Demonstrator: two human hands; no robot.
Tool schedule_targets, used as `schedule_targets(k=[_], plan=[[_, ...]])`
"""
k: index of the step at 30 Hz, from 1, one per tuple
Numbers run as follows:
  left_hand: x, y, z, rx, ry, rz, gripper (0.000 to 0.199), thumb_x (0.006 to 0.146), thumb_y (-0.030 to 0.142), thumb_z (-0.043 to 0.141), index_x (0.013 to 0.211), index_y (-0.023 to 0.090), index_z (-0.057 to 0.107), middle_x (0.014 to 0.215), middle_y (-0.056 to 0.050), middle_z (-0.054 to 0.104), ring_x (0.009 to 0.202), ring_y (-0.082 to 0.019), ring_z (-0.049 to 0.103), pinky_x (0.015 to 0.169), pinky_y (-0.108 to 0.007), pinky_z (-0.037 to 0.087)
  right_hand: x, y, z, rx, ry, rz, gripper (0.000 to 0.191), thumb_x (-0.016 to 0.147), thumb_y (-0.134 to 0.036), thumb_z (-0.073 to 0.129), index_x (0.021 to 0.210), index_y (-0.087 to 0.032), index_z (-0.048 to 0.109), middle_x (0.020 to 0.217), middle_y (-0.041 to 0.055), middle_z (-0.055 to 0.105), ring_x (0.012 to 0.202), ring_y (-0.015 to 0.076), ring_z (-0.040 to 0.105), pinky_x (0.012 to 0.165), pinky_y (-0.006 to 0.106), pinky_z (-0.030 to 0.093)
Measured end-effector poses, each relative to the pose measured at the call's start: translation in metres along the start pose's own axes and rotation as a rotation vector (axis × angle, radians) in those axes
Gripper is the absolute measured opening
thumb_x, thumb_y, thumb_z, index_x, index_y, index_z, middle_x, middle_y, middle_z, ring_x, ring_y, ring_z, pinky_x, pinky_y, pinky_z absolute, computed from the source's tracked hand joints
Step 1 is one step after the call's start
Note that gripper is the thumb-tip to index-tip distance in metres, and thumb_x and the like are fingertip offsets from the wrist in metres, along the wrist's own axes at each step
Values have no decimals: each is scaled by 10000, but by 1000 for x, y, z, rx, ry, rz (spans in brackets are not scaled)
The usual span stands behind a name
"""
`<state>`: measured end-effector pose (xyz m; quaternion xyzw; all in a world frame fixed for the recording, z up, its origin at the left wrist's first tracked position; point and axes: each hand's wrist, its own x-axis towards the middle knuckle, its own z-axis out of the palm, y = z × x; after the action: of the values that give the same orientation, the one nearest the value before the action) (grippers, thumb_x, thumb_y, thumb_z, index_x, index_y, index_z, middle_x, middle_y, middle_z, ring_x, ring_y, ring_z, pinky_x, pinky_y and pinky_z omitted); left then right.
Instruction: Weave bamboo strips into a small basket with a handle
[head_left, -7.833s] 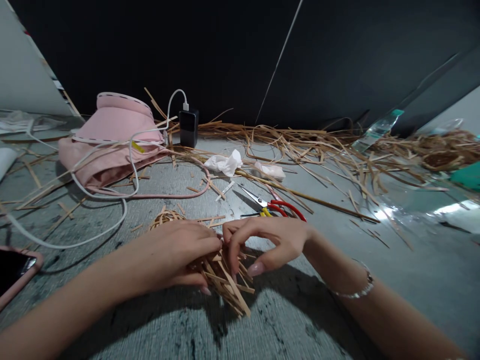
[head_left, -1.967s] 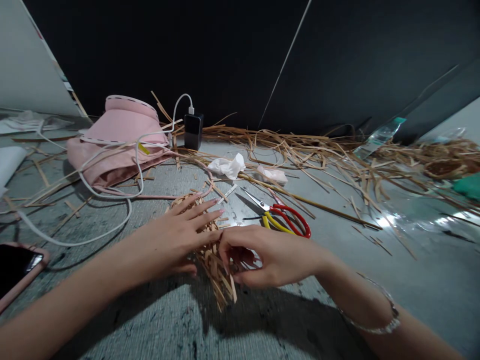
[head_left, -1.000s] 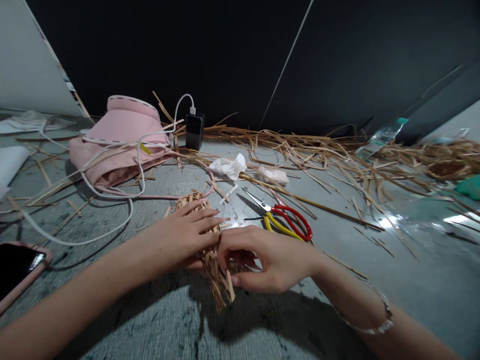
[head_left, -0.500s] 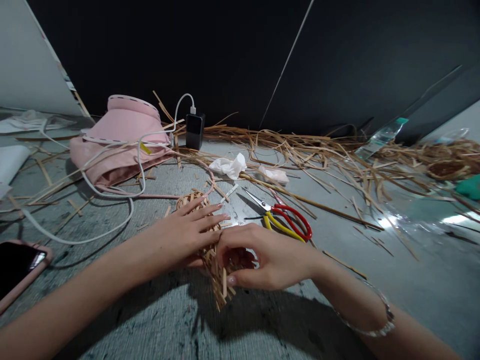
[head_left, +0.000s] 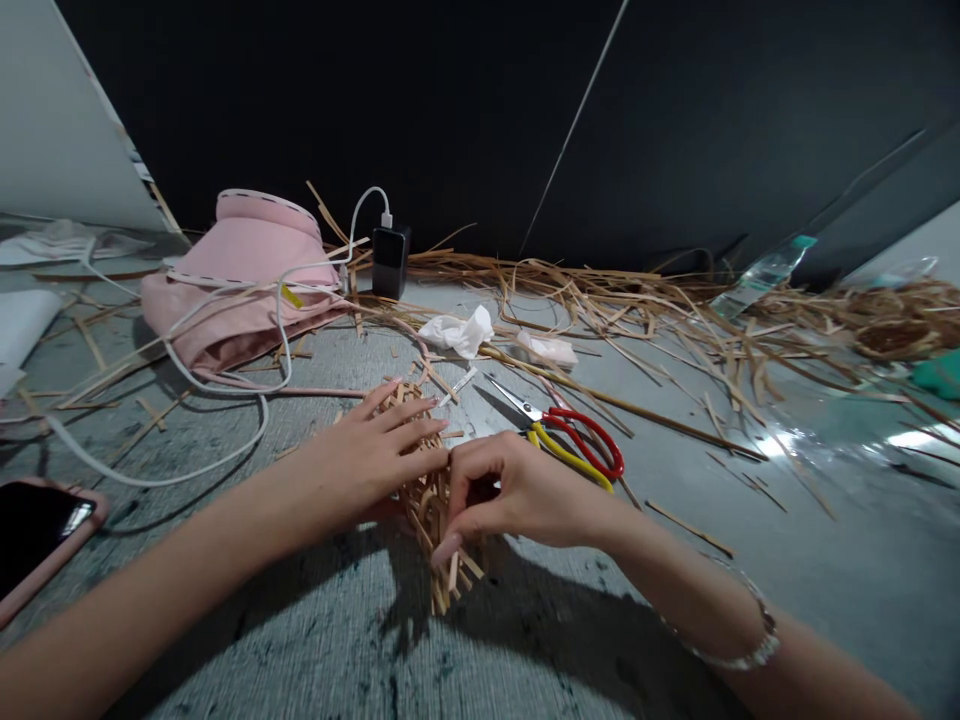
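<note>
A small woven piece of tan flat strips (head_left: 426,505), perhaps bamboo or rattan, is between my two hands, with loose strip ends sticking out at its near end. Stretched across its far and left part are the fingers of my left hand (head_left: 375,445), which steadies it; part of this hand lies hidden underneath. Thumb and index finger of my right hand (head_left: 510,490) are pinched on strips at the right, near end. Scissors (head_left: 555,425) with one red and one yellow handle lie just beyond my right hand, blades parted.
Behind stand a pink sun visor (head_left: 262,245) and a black power bank (head_left: 390,262) with a white cable (head_left: 225,478). A phone (head_left: 45,540) lies at left. Crumpled tissue (head_left: 459,332), many loose strips (head_left: 555,285) and a plastic bottle (head_left: 765,278) lie along the dark wall.
My right hand has moved slightly left and up, its fingers closing in against the strips. The woven piece has turned a little, and my left hand has shifted slightly left with it.
</note>
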<state>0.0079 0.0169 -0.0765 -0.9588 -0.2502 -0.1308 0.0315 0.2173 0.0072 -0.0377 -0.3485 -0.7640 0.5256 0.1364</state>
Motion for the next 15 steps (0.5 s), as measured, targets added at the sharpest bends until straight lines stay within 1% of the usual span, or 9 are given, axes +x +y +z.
schedule_targets(k=[2,4,8,10,12,15], plan=[[0,0,0,-3,1,-3,561,755,328,733,1243,234,472,1345,-92,544,1332,-293,380,1139,-511,126,1,0,-1,-37,4,-37,278,644,-338,813,579,-146,624,573,-33,575,602,86,503,555,217,369],[-1,-1,-1,-3,-5,1,565,749,330,739,1240,235,475,1344,-89,545,1327,-299,383,1135,-517,127,0,-2,-5,-62,-35,-99,245,698,-320,780,608,-148,631,610,-25,598,623,87,524,593,220,399],[-1,-2,-1,4,-10,4,562,753,319,737,1240,234,471,1351,-88,539,1313,-308,398,1126,-523,139,-3,-7,-16,-103,-193,-183,86,803,-204,664,834,-124,675,786,23,637,658,88,547,628,222,459],[-1,-2,-1,7,-10,7,584,741,307,751,1244,232,465,1352,-86,539,1308,-311,403,1123,-525,144,-5,-9,-19,-134,-247,-219,136,794,-110,605,910,-97,675,833,45,632,667,93,544,636,227,478],[0,-1,-1,10,-16,6,615,722,292,768,1250,231,458,1352,-85,539,1309,-310,402,1124,-522,143,-5,-9,-21,-156,-275,-257,158,767,-71,597,896,-80,686,832,48,620,664,94,537,638,228,483],[0,0,-3,5,-17,2,590,736,290,756,1245,238,462,1346,-80,545,1308,-302,405,1127,-517,141,-4,-6,-21,-131,-265,-277,98,763,-133,677,844,-87,708,793,28,603,643,85,530,612,216,474]])
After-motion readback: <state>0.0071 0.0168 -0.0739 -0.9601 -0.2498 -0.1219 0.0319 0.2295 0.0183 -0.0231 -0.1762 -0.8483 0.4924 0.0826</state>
